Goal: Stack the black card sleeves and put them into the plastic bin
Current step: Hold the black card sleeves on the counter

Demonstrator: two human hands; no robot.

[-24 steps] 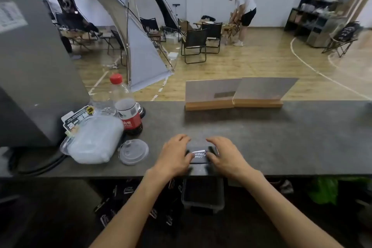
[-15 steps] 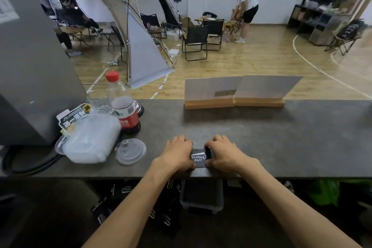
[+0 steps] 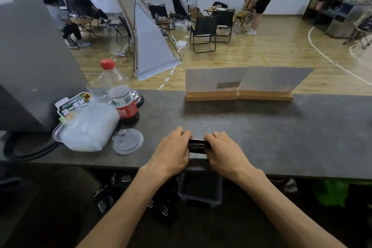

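Both hands at the near edge of the bench (image 3: 261, 127), about midway along it. Left hand (image 3: 171, 153) and right hand (image 3: 225, 153) close together, fingers curled round opposite ends of the sleeves (image 3: 198, 145), clamping the black stack between them. Stack held tilted up on its long edge, white script on the face turned this way, lower edge at or just above the bench surface; cannot tell which. Number of sleeves in the stack too small to tell.

Directly below the hands, under the bench edge: the bin (image 3: 200, 189), open top, dark inside. To the left of it, down on the floor, more black sleeves scattered loose (image 3: 122, 179), white print on some.

On the bench toward the left end: a bottle (image 3: 120, 94) with a red cap, upright, dark liquid low in it; touching it on the near-left side, a white bag (image 3: 88, 127) with a printed card on top; just beside the bag, nearer the near edge, a clear lid (image 3: 127, 144) lying flat. At the far edge, two card stands (image 3: 239, 84) side by side on wooden bases.
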